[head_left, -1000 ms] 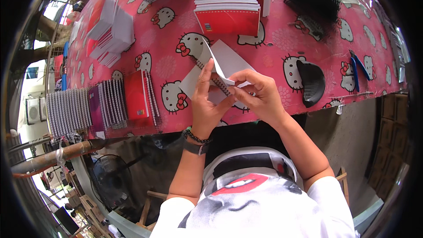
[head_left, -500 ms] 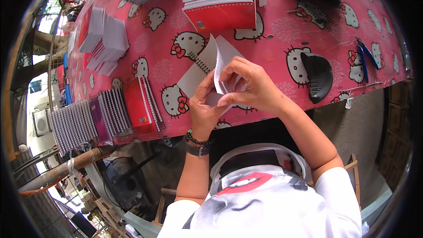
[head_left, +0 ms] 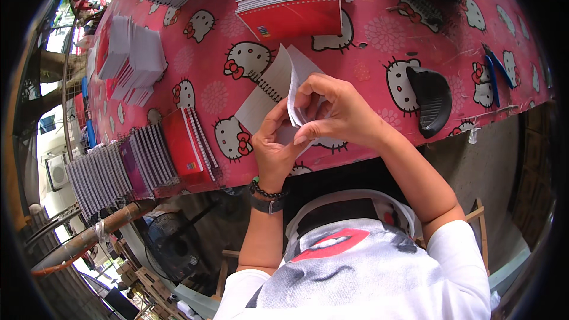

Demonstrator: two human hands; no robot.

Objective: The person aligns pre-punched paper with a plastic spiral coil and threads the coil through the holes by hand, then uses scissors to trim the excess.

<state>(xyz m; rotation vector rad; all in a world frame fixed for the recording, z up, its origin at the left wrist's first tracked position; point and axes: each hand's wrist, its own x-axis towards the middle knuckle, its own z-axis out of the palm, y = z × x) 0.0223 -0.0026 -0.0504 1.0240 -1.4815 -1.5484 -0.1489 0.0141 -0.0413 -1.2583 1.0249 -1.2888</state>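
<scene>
A small spiral notebook (head_left: 256, 108) lies spread under my hands, its black coil running aslant and its lined pages partly raised. My left hand (head_left: 274, 145) is closed on the left and lower side of the lifted pages. From the right, my right hand (head_left: 341, 109) curls over those pages, with thumb and fingers bent toward each other around the paper. The two thumbs nearly meet at the front of the notebook. My fingers and the raised sheets hide part of the coil and the far page.
A pink patterned cloth covers the table. Coil-bound notebooks (head_left: 99, 178) stand in a row at left front, beside a red notebook (head_left: 179, 142). Behind are paper stacks (head_left: 142, 53) and red-covered pads (head_left: 290, 18). At right lie a black curved piece (head_left: 432, 101) and blue-handled pliers (head_left: 495, 71).
The whole view has shifted slightly, with the table things at left moving a little leftward in the picture. Both hands keep nearly the same hold on the notebook.
</scene>
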